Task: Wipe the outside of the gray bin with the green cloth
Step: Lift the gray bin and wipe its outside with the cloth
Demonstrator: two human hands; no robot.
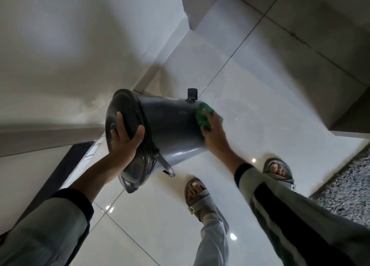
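Note:
The gray bin [170, 125] is lifted off the floor and tipped on its side, lid end toward the left. My left hand [125, 143] grips the dark lid's rim, thumb on one side and fingers spread across the lid face. My right hand [212, 133] presses the green cloth [206, 115] against the bin's wall close to its bottom end. A small black pedal stub [192, 94] sticks up from the bin near the cloth. The bin's far side is hidden.
Glossy white floor tiles [260, 105] lie below. My two feet in gray sandals [197, 197] stand under the bin. A gray shaggy rug [348, 187] lies at the right. White walls and a corner [186, 23] stand close behind the bin.

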